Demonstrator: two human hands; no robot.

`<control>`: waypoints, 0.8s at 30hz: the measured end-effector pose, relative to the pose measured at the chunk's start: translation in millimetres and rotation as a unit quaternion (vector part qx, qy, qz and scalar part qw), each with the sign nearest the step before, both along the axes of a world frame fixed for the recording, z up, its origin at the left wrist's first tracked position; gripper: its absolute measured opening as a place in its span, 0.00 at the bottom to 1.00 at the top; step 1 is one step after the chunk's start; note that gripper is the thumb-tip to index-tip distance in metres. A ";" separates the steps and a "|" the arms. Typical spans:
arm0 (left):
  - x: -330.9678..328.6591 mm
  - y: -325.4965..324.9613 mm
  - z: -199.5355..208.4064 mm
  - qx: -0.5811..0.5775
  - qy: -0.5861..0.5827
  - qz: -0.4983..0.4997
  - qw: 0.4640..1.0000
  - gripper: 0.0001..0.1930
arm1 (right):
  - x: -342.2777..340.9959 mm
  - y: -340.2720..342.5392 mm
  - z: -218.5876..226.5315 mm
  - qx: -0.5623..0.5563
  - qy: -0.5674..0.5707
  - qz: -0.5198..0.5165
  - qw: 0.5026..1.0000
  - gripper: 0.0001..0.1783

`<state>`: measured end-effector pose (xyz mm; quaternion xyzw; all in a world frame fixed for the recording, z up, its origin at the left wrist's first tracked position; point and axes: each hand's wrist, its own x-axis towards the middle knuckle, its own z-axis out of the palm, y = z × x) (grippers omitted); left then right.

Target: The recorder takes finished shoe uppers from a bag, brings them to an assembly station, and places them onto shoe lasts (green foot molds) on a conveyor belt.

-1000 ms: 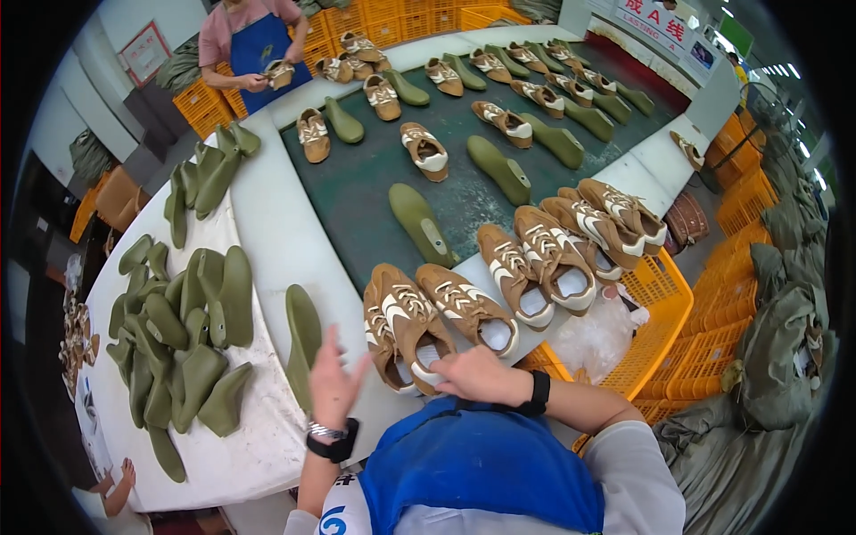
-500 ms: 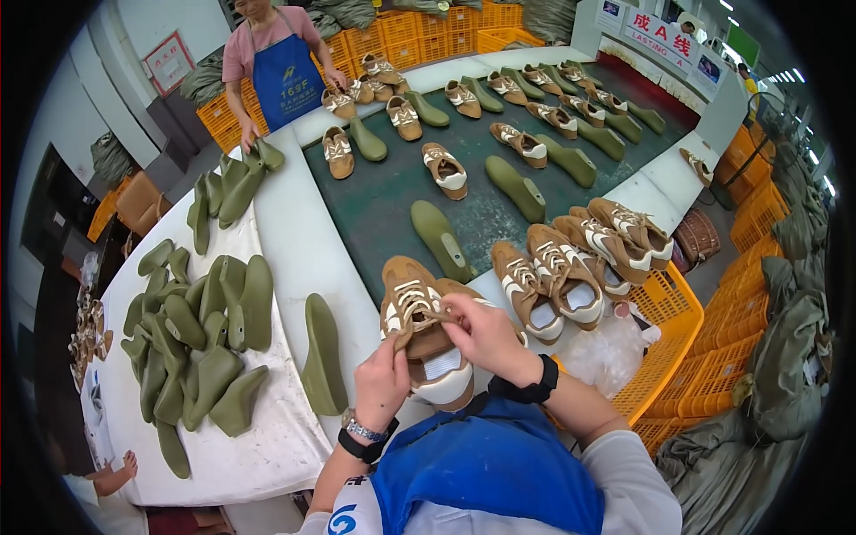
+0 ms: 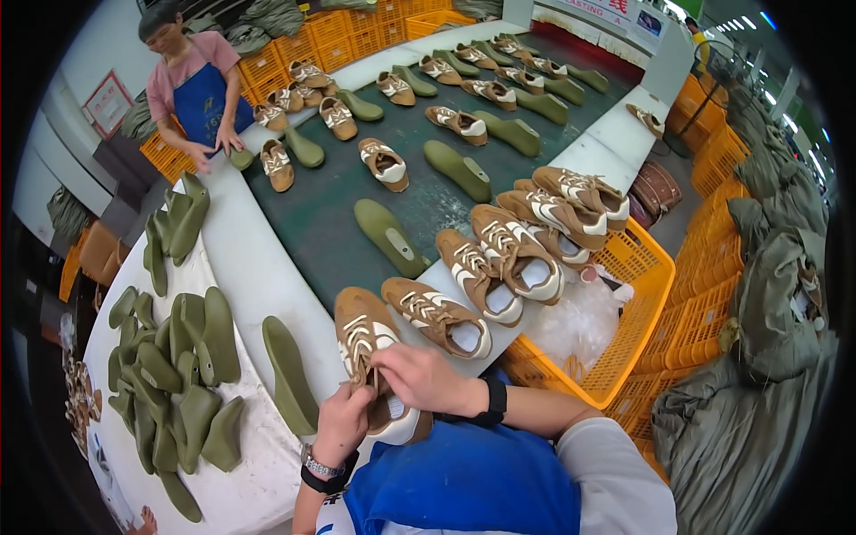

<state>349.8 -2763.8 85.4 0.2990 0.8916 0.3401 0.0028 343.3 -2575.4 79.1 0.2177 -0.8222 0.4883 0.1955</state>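
Directly in front of me, a brown suede sneaker (image 3: 364, 310) with white stripes stands with its toe pointing away, at the near edge of the white tabletop. My left hand (image 3: 341, 421) pinches a brown shoelace (image 3: 364, 379) at the shoe's opening. The fingers of my right hand (image 3: 426, 379) are closed on the lace a little higher, over the tongue. A second matching sneaker (image 3: 437, 312) stands just to the right. On the left lies an olive-green shoe last (image 3: 290, 374). My hands cover part of the shoe's collar.
More laced sneakers (image 3: 508, 245) line the edge to the right, above an orange crate (image 3: 637, 343) holding clear plastic. Green lasts (image 3: 183, 366) pile up at left. Shoes and lasts cover the green conveyor belt (image 3: 303, 236). A co-worker (image 3: 201, 89) stands at the far left.
The view has shifted, so the scene sits further left and the second sneaker shows more fully. My hands remain on the lace. The co-worker's hands have come together near a last.
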 end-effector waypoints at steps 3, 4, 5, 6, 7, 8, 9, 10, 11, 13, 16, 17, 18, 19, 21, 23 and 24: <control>6.6 -13.2 -2.8 -0.044 0.010 -0.021 0.999 0.10 | -5.6 4.5 -2.5 -0.050 -0.065 -0.003 0.997 0.08; 7.1 -10.6 -2.9 -0.044 0.007 -0.023 0.999 0.10 | -5.5 4.9 -4.5 -0.057 -0.105 0.012 0.993 0.07; 8.2 -6.3 -1.8 -0.009 0.028 0.023 0.999 0.12 | -8.8 5.5 -5.7 -0.019 -0.087 0.027 0.996 0.09; 7.8 -3.8 -1.2 0.027 0.050 0.071 0.996 0.13 | -12.4 4.7 -4.3 -0.018 -0.087 0.026 0.996 0.09; 5.3 -6.2 -4.1 0.013 0.060 0.088 0.994 0.16 | -14.8 3.1 1.8 0.031 -0.027 0.044 0.998 0.10; 2.0 -5.4 -5.2 0.014 0.060 0.090 0.994 0.16 | -15.6 1.3 8.3 0.080 0.035 0.063 0.994 0.12; -2.5 -4.4 -4.9 0.009 0.050 0.143 0.988 0.16 | -11.9 -1.3 14.0 0.110 0.049 0.088 0.989 0.16; -6.6 -6.2 -5.2 0.005 0.042 0.198 0.979 0.17 | -7.5 -3.7 13.1 0.111 0.053 0.094 0.988 0.16; -11.1 -9.9 -8.4 0.007 0.050 0.203 0.978 0.19 | -3.3 -4.7 11.2 0.153 0.001 0.154 0.976 0.16; -20.1 -12.2 -8.0 -0.007 0.016 0.227 0.974 0.20 | -10.6 -6.0 8.6 0.198 -0.120 0.232 0.945 0.17; -31.3 -23.8 -13.8 0.001 -0.074 0.244 0.967 0.28 | -47.8 -5.1 1.0 0.244 -0.083 0.217 0.942 0.17; -31.8 -31.2 -14.5 0.009 -0.073 0.259 0.963 0.29 | -67.6 -2.0 -2.9 0.230 -0.089 0.216 0.945 0.19; -32.2 -40.3 -15.8 0.018 -0.072 0.272 0.959 0.30 | -91.4 -0.6 -5.8 0.216 -0.096 0.214 0.948 0.20; -31.1 -54.4 -20.8 0.021 -0.067 0.284 0.956 0.30 | -114.1 -4.2 -3.7 0.240 -0.115 0.194 0.944 0.19; -28.4 -86.4 -38.4 -0.085 -0.039 0.323 0.942 0.32 | -157.5 -9.8 -11.0 0.271 -0.149 0.145 0.940 0.18; -22.7 -107.8 -57.0 -0.092 -0.018 0.335 0.938 0.34 | -199.7 -15.4 -34.4 0.292 -0.157 0.090 0.939 0.17; -19.4 -118.3 -68.7 -0.104 -0.001 0.341 0.934 0.35 | -219.6 -19.5 -46.8 0.302 -0.152 0.061 0.939 0.17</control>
